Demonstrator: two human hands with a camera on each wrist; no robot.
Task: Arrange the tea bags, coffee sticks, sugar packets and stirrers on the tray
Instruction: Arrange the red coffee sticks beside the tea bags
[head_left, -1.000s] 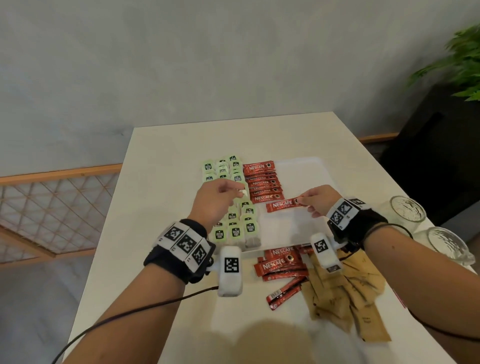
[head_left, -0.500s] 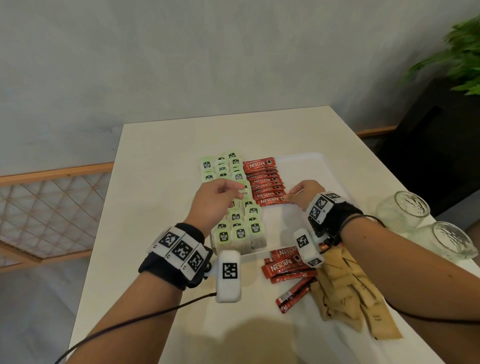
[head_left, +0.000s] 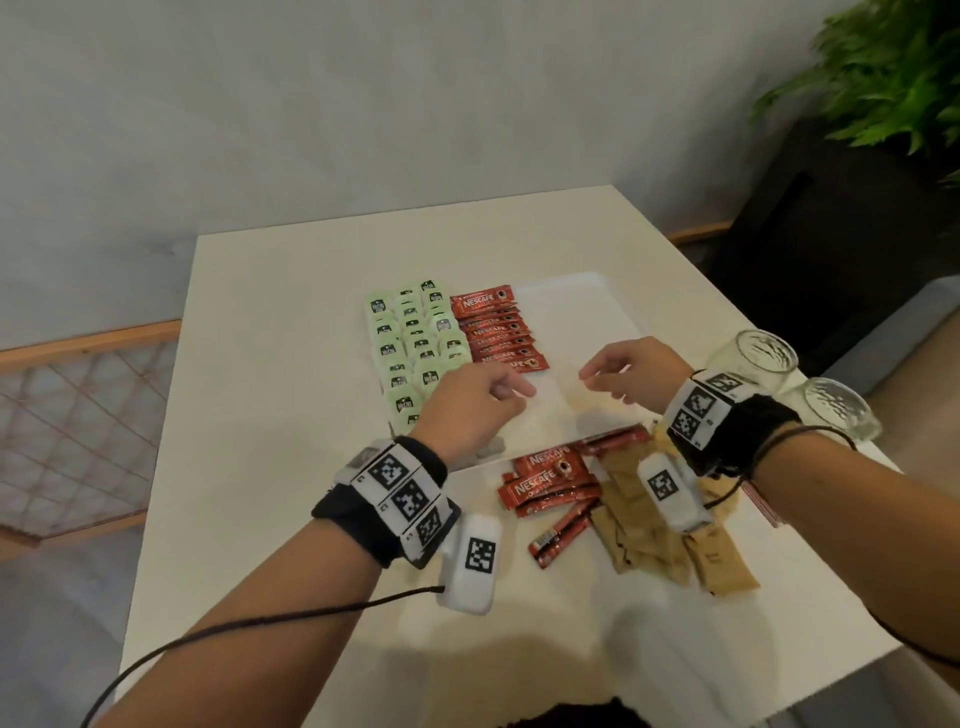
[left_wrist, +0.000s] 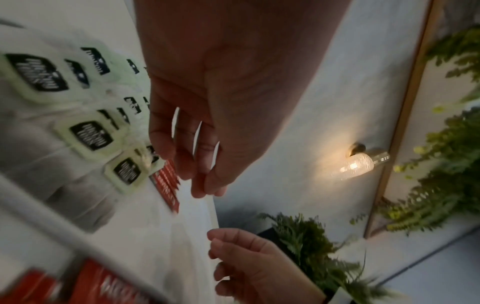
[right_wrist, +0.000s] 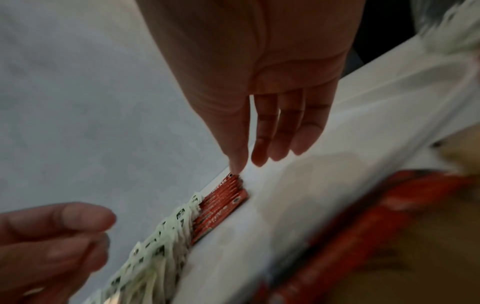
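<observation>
A white tray (head_left: 571, 322) lies mid-table. Green tea bags (head_left: 410, 343) fill its left side in columns. Beside them runs a column of red coffee sticks (head_left: 493, 332). My left hand (head_left: 511, 395) hovers over the tray's near part, fingers loosely curled, holding nothing. My right hand (head_left: 597, 374) hovers a little to its right, also empty. In the left wrist view my left hand's fingers (left_wrist: 182, 164) hang relaxed above the tea bags (left_wrist: 91, 135). In the right wrist view my right hand's fingers (right_wrist: 280, 144) point at the coffee sticks (right_wrist: 221, 207). Loose coffee sticks (head_left: 550, 478) and brown sugar packets (head_left: 670, 540) lie in front of the tray.
Two glasses (head_left: 753, 358) (head_left: 836, 410) stand at the table's right edge, close behind my right wrist. A dark planter with a green plant (head_left: 883, 78) stands right of the table. The tray's right half is bare.
My right hand laid a coffee stick at the near end of the column, let go and drew back to the right. My left hand moved right, off the tea bags.
</observation>
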